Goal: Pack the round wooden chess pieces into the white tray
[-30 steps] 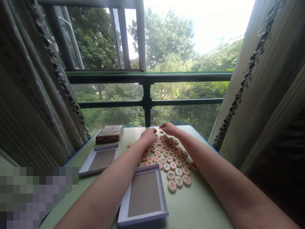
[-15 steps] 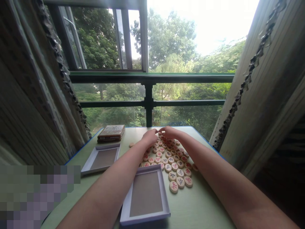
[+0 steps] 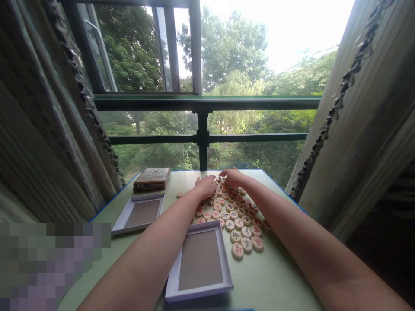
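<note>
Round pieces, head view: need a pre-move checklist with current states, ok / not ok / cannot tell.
1. Left grip on a piece: cannot tell, fingertips too small and partly hidden.
2. Right grip on a piece: cannot tell, same reason.
3. Round pieces all in one cluster: not ok, a lone piece lies apart, left of the left hand.
4. Nearest red-marked piece flat, marking up: ok.
5. Near tray open side up: ok.
6. Left forearm clear of the near tray: cannot tell, they overlap in this view.
</note>
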A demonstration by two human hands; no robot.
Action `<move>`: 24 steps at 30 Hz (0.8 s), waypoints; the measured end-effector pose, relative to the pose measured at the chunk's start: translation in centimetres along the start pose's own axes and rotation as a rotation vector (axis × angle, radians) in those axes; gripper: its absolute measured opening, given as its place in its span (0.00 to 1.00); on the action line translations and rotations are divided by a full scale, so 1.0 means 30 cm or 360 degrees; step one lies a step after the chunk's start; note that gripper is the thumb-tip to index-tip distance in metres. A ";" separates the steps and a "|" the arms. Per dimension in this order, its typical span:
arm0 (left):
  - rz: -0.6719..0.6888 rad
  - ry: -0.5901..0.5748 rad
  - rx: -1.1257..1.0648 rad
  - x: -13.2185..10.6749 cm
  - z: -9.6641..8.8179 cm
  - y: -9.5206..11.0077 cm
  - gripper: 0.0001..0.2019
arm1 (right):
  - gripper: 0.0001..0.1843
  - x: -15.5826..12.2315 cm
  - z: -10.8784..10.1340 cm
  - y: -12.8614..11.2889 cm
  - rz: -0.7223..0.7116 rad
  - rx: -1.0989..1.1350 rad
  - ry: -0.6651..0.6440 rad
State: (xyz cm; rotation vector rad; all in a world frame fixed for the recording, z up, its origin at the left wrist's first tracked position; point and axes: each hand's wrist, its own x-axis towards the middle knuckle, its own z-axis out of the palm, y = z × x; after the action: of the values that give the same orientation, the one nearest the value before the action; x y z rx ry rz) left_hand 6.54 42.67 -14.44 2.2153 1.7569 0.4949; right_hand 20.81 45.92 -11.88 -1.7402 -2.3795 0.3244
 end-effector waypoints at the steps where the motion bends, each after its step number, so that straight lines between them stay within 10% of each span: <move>1: 0.0007 -0.0008 0.0003 0.000 0.003 0.002 0.19 | 0.27 -0.001 0.001 0.000 0.0003 0.0008 -0.0013; 24: -0.0037 0.0055 -0.0023 -0.004 -0.005 0.015 0.19 | 0.20 0.024 -0.001 -0.002 -0.0065 0.0945 -0.0052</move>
State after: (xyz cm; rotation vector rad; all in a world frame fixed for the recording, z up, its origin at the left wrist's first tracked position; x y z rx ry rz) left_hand 6.86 42.44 -14.13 2.1871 1.7885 0.5420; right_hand 20.54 46.58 -11.84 -1.4072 -2.0351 0.9433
